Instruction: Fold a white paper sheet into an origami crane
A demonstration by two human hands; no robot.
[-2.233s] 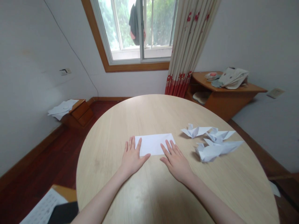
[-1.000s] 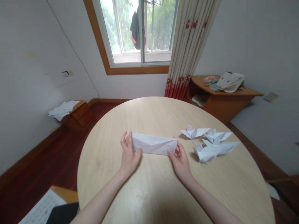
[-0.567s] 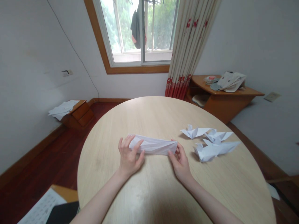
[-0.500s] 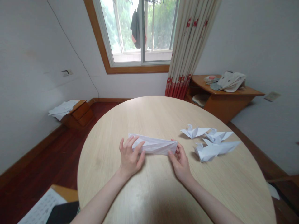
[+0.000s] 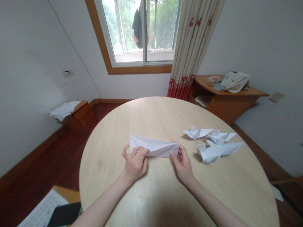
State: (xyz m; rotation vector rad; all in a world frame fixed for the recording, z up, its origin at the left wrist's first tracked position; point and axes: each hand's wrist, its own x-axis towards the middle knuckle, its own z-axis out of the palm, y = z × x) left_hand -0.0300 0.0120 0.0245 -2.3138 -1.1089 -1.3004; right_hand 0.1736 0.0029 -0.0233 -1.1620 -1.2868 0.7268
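Observation:
A long folded white paper (image 5: 155, 147) lies across the middle of the round wooden table (image 5: 153, 116). My left hand (image 5: 134, 162) curls its fingers over the paper's near left edge and pinches it. At the paper's right end, my right hand (image 5: 182, 164) grips the edge with bent fingers. The paper's left tip pokes out beyond my left fingers.
Three finished white paper birds (image 5: 214, 143) sit on the table to the right of my hands. A wooden corner shelf (image 5: 227, 94) with cloth stands behind, a low cabinet (image 5: 79, 113) on the left, and papers lie at the lower left.
The flat paper was lifted by both ends. My left hand has slid back toward me, curling its fingers onto the near left edge. My right hand has held its end still.

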